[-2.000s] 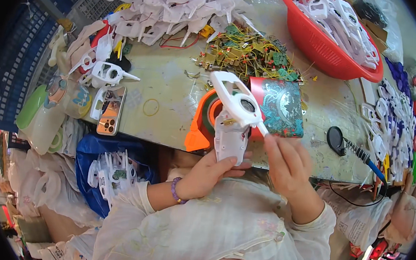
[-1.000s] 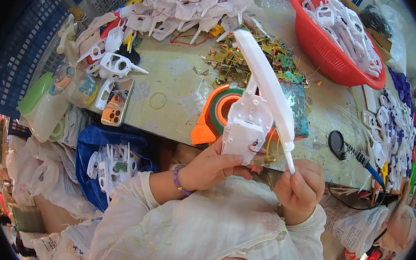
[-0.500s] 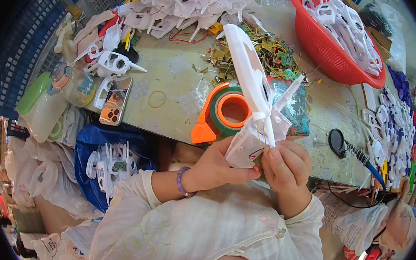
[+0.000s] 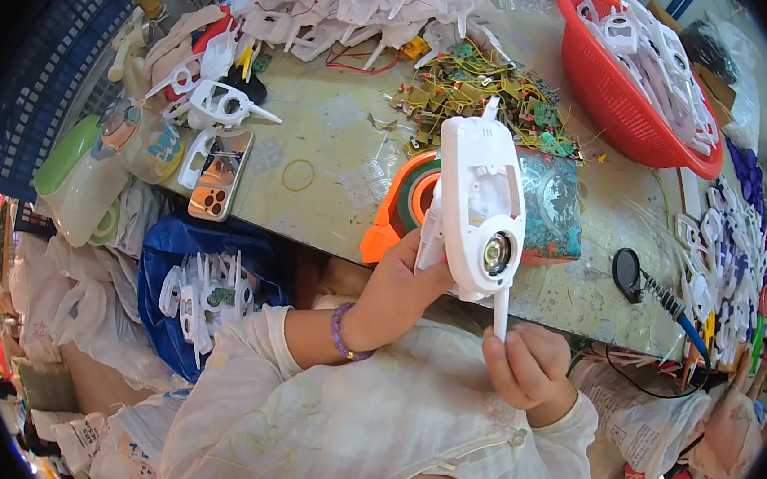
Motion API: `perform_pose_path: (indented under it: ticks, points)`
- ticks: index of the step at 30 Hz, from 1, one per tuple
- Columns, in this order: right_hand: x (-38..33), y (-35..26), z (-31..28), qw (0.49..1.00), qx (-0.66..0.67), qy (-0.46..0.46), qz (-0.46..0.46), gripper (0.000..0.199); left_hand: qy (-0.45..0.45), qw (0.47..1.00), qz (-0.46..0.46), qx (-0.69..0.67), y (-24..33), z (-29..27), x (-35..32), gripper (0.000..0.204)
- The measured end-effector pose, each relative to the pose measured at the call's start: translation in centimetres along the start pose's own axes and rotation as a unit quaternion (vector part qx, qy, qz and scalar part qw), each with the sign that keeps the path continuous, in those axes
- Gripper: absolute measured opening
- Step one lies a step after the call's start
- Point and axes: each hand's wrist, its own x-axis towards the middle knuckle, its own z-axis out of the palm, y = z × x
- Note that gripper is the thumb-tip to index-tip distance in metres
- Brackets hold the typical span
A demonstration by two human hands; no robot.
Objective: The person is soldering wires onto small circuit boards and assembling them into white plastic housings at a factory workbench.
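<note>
My left hand (image 4: 397,290) grips a white plastic casing (image 4: 480,193) from its left side, over the table's front edge. The casing has a rectangular opening and, lower down, a round speaker-like part (image 4: 496,253) set in a ring. From its lower end a thin white rod (image 4: 501,314) points toward me, its tip pinched between the thumb and fingers of my right hand (image 4: 528,366). Behind the casing, partly covered by it, stands an orange tape dispenser (image 4: 389,217) with a green roll. The inner side of the casing is mostly hidden.
Green circuit boards with yellow wires (image 4: 476,89) lie heaped beyond the casing. A red basket (image 4: 627,115) of white parts stands far right, a soldering iron (image 4: 671,303) near right. More white parts (image 4: 357,8) pile at the back. A phone (image 4: 221,175) lies left, above a blue bag (image 4: 158,303).
The casing has turned in my hands, so its front with the round part now faces up. My right hand has moved down and slightly right, along to the rod's tip.
</note>
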Motion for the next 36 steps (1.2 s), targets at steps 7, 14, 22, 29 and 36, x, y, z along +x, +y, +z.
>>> perform_pose_path:
  ticks: [7,14,22,29,36]
  points:
    - [-0.2,-0.1,1.4,1.0,0.02,0.001,0.007,0.029,-0.082,0.993,0.083,0.018,-0.4,-0.4,-1.4,0.079]
    - [1.1,-1.0,3.0,0.996,0.09,0.004,-0.006,0.02,0.051,0.996,0.069,-0.013,0.8,0.7,-1.9,0.08]
    - [4.2,-2.7,7.1,0.948,0.316,0.024,-0.039,0.031,0.422,0.769,0.282,0.387,5.0,-6.4,-7.0,0.029]
    - [5.4,-4.9,9.9,0.867,0.491,-0.091,-0.001,0.029,0.438,0.846,0.294,-0.08,8.0,-20.7,-17.8,0.03]
    - [3.6,-5.5,10.4,0.786,0.573,-0.228,0.044,0.022,0.605,0.78,0.137,0.076,6.3,-27.3,-21.6,0.026]
